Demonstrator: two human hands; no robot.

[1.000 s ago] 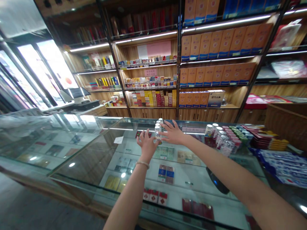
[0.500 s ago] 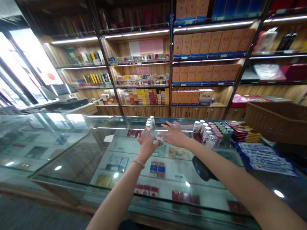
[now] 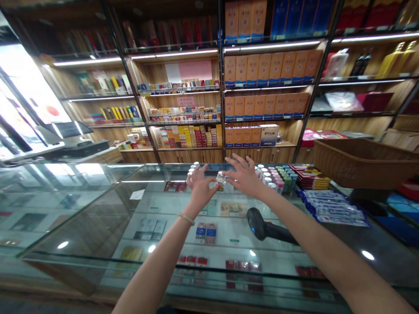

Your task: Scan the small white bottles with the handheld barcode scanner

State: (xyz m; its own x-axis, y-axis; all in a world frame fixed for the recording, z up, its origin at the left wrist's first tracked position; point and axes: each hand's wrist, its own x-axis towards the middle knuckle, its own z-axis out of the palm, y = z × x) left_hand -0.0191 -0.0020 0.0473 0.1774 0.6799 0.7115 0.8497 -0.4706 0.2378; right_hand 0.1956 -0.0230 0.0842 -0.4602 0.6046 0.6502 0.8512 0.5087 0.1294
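A small clear bottle with a white cap (image 3: 221,179) is between my two hands over the glass counter. My left hand (image 3: 200,188), with a bracelet at the wrist, pinches the bottle from the left, its other fingers raised. From the right, the thumb and forefinger of my right hand (image 3: 244,178) meet the bottle, while the remaining fingers fan upward. Similar white-capped bottles (image 3: 196,165) stand behind my left hand, partly hidden. Another group of capped bottles (image 3: 266,178) stands to the right of my right hand.
Below my right forearm lies a black barcode scanner (image 3: 258,224) on the glass counter (image 3: 163,250). Blue-white packets (image 3: 334,207), red-yellow packs (image 3: 310,176) and a brown basket (image 3: 363,163) occupy the right side. Shelves of orange boxes (image 3: 265,109) line the back wall.
The view has shifted slightly to the right, bringing more of the basket and scanner into sight. Both hands remain at the small bottle, which sits a little higher in view.
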